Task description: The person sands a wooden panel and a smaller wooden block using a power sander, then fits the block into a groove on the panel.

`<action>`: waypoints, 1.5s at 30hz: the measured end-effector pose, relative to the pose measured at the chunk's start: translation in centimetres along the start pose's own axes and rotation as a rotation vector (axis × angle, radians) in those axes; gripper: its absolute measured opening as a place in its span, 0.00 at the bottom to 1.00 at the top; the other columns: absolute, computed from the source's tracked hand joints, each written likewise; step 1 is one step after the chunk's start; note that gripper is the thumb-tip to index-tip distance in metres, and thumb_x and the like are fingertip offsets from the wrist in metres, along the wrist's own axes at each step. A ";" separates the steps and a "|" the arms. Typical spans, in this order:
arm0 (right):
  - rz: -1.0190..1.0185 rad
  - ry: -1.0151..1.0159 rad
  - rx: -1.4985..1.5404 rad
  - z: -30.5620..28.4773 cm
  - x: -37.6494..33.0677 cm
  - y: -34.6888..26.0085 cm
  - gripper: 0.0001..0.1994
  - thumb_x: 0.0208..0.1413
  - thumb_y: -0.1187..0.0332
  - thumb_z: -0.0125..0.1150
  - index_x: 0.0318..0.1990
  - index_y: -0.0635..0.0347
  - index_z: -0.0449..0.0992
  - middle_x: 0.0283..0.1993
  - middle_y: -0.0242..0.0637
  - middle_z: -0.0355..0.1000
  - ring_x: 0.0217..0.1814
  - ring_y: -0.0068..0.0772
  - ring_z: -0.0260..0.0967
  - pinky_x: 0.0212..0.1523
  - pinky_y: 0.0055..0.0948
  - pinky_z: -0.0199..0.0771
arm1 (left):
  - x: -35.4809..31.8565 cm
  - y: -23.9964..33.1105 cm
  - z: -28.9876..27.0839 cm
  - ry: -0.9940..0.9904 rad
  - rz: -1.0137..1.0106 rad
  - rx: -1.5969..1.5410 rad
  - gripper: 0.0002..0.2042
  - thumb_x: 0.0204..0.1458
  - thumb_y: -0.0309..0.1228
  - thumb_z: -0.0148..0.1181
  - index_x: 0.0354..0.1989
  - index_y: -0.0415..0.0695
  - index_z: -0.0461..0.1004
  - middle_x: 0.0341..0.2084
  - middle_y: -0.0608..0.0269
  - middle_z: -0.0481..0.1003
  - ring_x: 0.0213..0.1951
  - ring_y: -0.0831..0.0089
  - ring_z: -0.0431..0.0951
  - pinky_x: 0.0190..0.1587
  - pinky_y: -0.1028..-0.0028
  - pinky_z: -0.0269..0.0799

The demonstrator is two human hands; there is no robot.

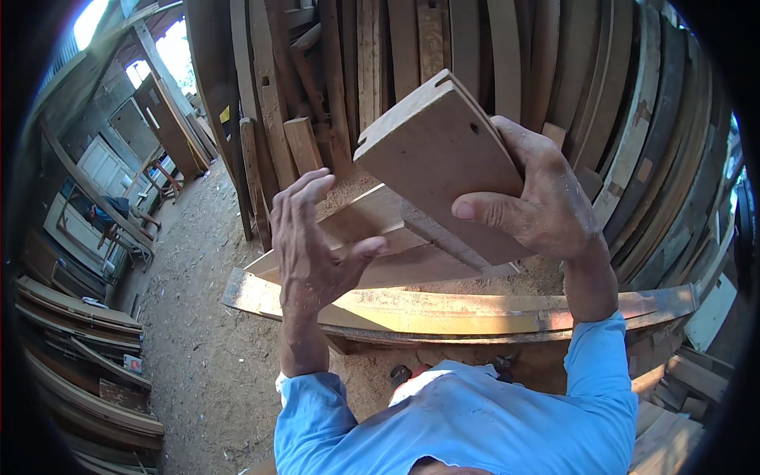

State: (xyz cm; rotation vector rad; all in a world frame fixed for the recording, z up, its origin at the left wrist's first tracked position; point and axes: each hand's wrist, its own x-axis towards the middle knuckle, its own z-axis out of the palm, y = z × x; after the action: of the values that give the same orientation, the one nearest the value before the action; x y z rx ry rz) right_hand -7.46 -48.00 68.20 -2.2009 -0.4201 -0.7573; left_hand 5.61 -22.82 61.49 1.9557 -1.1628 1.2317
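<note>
Closest to me, my blue sleeves (pixel 475 412) fill the lower edge, and they cover most of a red object (pixel 402 374) on the floor, so I can't tell what it is. My right hand (pixel 538 198) is clamped on a flat wooden board (pixel 439 150), thumb across its face and fingers hidden behind the far edge. The board is raised and tilted, with a notch cut at each near corner; my palm covers its lower right part. My left hand (pixel 313 237) is spread open, fingers up, just left of the board and not touching it. Below both lies a long curved plank (pixel 443 310) with lighter boards (pixel 372 237) stacked on it, dusted with sawdust. Beyond, upright planks (pixel 507 55) lean along the wall. Far left, a sawdust floor (pixel 190 317) runs to a dim doorway (pixel 166 59), details there too small to read.
</note>
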 end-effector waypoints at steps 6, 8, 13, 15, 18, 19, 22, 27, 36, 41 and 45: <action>-0.055 -0.022 -0.081 0.0 -1.1 -1.3 0.29 0.50 0.51 0.75 0.44 0.70 0.69 0.31 0.55 0.75 0.35 0.53 0.79 0.38 0.44 0.75 | 0.4 0.3 2.9 -0.119 -0.018 -0.272 0.41 0.31 0.67 0.75 0.43 0.41 0.77 0.11 0.66 0.66 0.15 0.67 0.73 0.23 0.69 0.70; -0.038 -0.060 -0.114 -0.4 -2.0 -1.1 0.29 0.50 0.53 0.75 0.43 0.69 0.68 0.30 0.55 0.75 0.35 0.56 0.78 0.37 0.45 0.74 | -0.1 0.4 3.4 -0.077 0.052 -0.236 0.40 0.30 0.68 0.75 0.38 0.41 0.75 0.11 0.66 0.65 0.15 0.70 0.72 0.23 0.69 0.69; -0.070 -0.127 -0.281 -0.7 -5.6 0.6 0.26 0.48 0.58 0.76 0.45 0.65 0.68 0.31 0.50 0.73 0.36 0.60 0.74 0.37 0.47 0.73 | -1.1 -1.4 0.5 0.006 -0.099 -0.169 0.39 0.37 0.73 0.69 0.27 0.43 0.70 0.16 0.68 0.73 0.19 0.81 0.74 0.22 0.76 0.69; -0.036 -0.154 -0.254 -1.2 -7.6 2.1 0.26 0.46 0.59 0.77 0.45 0.63 0.70 0.32 0.48 0.72 0.37 0.58 0.75 0.37 0.47 0.73 | -1.4 -2.3 -1.3 0.067 -0.120 -0.127 0.41 0.36 0.76 0.66 0.27 0.42 0.69 0.16 0.68 0.72 0.19 0.82 0.74 0.22 0.77 0.69; -0.010 -0.158 -0.284 -2.0 -9.4 3.0 0.25 0.45 0.60 0.78 0.46 0.61 0.71 0.34 0.45 0.72 0.38 0.56 0.75 0.38 0.46 0.72 | -2.2 -2.5 -2.4 0.124 -0.172 -0.147 0.42 0.36 0.78 0.64 0.27 0.41 0.69 0.15 0.69 0.71 0.18 0.82 0.73 0.21 0.78 0.67; 0.003 -0.153 -0.300 -2.0 -9.9 3.3 0.25 0.45 0.60 0.78 0.46 0.60 0.72 0.34 0.45 0.72 0.38 0.55 0.75 0.38 0.46 0.72 | -2.3 -2.5 -2.5 0.116 -0.149 -0.125 0.43 0.36 0.78 0.63 0.27 0.41 0.69 0.15 0.69 0.70 0.18 0.82 0.72 0.21 0.78 0.67; -0.002 -0.160 -0.249 -1.8 -10.1 3.9 0.27 0.40 0.63 0.82 0.48 0.58 0.75 0.37 0.41 0.75 0.38 0.49 0.75 0.39 0.40 0.74 | -2.5 -2.4 -2.3 0.112 -0.096 -0.115 0.43 0.35 0.79 0.63 0.27 0.41 0.68 0.15 0.70 0.68 0.17 0.82 0.71 0.20 0.78 0.66; -0.083 -0.139 -0.177 -1.0 -7.5 1.7 0.30 0.41 0.58 0.81 0.49 0.63 0.74 0.36 0.43 0.74 0.37 0.50 0.75 0.39 0.41 0.73 | -2.3 -0.4 -0.1 -0.024 0.093 -0.140 0.41 0.33 0.74 0.69 0.27 0.41 0.68 0.14 0.70 0.65 0.18 0.82 0.69 0.19 0.77 0.62; -0.220 -0.121 -0.191 0.7 0.0 -2.0 0.27 0.45 0.60 0.77 0.44 0.68 0.70 0.31 0.53 0.75 0.35 0.56 0.76 0.38 0.45 0.72 | -1.1 -2.4 -1.4 0.040 -0.116 -0.117 0.41 0.36 0.72 0.70 0.33 0.40 0.74 0.19 0.67 0.75 0.23 0.80 0.77 0.27 0.76 0.73; -0.285 -0.186 -0.072 1.5 3.8 -3.6 0.26 0.43 0.62 0.79 0.44 0.68 0.72 0.29 0.52 0.74 0.35 0.54 0.78 0.37 0.43 0.72 | -0.6 -2.5 -2.7 0.159 -0.208 -0.205 0.41 0.31 0.73 0.71 0.27 0.41 0.72 0.15 0.66 0.68 0.19 0.77 0.74 0.23 0.74 0.70; -0.348 -0.190 -0.121 2.2 6.4 -5.4 0.26 0.42 0.62 0.78 0.44 0.69 0.72 0.32 0.53 0.75 0.37 0.57 0.76 0.40 0.43 0.72 | -0.5 -3.8 -3.8 0.173 -0.185 -0.120 0.40 0.37 0.73 0.69 0.27 0.41 0.71 0.13 0.67 0.70 0.17 0.79 0.72 0.22 0.75 0.69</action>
State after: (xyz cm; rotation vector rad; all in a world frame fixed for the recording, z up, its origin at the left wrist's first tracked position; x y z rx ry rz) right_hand -4.40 -42.45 74.10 -2.3535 -0.8910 -0.7721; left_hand 7.24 -17.75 62.70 1.7859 -0.9252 1.1795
